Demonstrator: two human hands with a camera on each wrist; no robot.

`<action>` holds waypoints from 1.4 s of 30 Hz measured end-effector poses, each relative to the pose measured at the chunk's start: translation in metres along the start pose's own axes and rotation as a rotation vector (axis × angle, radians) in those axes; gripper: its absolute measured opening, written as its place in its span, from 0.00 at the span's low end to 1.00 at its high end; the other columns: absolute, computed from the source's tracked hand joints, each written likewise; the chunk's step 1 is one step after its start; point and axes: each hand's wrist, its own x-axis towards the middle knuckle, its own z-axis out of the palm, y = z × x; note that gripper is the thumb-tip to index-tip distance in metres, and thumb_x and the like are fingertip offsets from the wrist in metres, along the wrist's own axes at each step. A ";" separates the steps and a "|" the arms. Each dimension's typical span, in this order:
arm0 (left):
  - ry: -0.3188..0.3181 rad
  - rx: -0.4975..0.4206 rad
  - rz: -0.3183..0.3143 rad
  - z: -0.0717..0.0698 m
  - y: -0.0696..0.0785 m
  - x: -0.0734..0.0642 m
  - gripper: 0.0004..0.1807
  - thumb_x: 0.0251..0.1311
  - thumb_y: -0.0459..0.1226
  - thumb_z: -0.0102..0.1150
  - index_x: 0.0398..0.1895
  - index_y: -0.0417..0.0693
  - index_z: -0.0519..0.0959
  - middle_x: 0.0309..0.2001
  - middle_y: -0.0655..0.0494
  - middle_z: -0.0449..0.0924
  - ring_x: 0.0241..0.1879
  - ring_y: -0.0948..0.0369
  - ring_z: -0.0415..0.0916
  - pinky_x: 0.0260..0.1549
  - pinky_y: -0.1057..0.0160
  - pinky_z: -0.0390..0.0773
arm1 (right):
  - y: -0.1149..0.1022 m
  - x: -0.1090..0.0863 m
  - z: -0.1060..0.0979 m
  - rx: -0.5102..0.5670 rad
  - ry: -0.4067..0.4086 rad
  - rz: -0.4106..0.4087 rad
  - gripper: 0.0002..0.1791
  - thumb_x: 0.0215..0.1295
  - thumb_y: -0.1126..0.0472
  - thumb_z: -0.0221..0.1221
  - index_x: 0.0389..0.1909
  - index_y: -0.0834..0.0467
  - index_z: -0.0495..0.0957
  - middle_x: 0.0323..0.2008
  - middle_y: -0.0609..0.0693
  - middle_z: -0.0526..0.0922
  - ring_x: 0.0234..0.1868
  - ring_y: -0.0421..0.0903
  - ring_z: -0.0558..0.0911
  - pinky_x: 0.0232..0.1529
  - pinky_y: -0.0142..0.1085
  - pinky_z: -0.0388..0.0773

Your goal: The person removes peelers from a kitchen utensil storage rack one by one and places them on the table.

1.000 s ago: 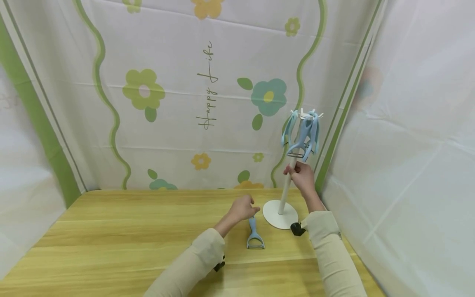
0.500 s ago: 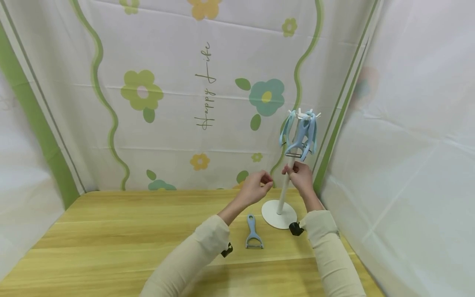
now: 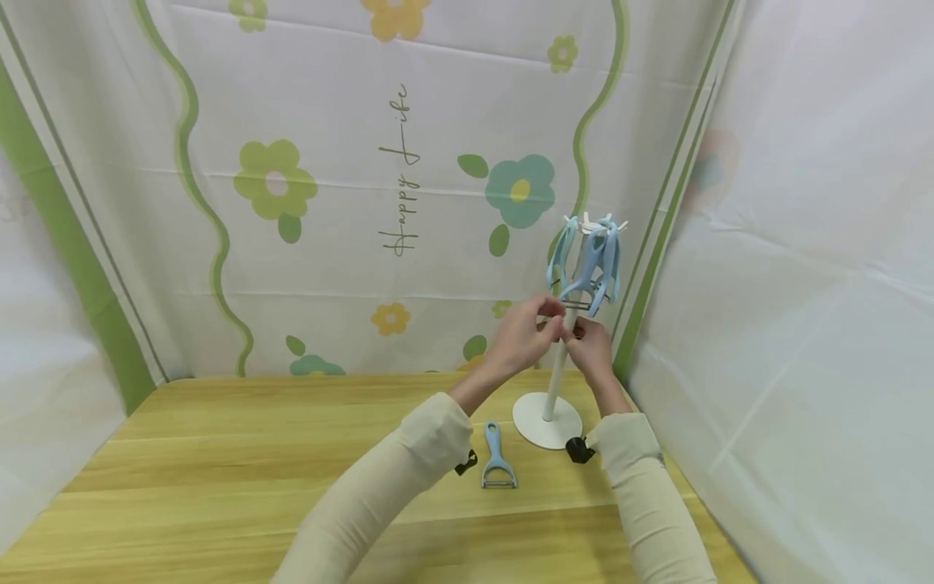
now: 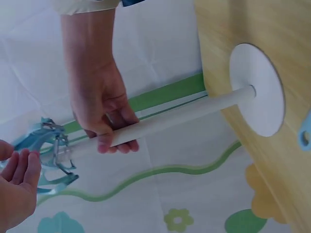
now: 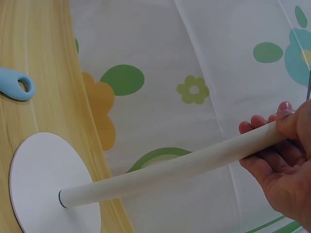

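Note:
A white stand has a round base on the table and an upright pole. Several blue Y-shaped peelers hang from hooks at its top. My right hand grips the pole below them; in the left wrist view, the right hand's thumb and fingers wrap it. My left hand is beside the upper pole, just under the peelers, its fingers loosely bent with nothing seen between them. Another blue peeler lies on the table, blade end toward me; only its handle shows in the right wrist view.
The wooden table reaches back to a flower-printed curtain. A plain white curtain hangs close to the stand on the right.
My left hand has moved up and to the right, from beside the handle of the peeler on the table to the upper pole. That peeler stays put; my right hand keeps its grip.

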 end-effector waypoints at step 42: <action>0.122 0.054 -0.161 0.016 0.042 0.077 0.13 0.66 0.33 0.61 0.52 0.37 0.79 0.44 0.47 0.86 0.41 0.59 0.84 0.35 0.73 0.82 | 0.003 0.003 -0.001 0.004 -0.013 -0.051 0.13 0.71 0.59 0.58 0.33 0.64 0.84 0.35 0.62 0.88 0.36 0.50 0.78 0.37 0.36 0.72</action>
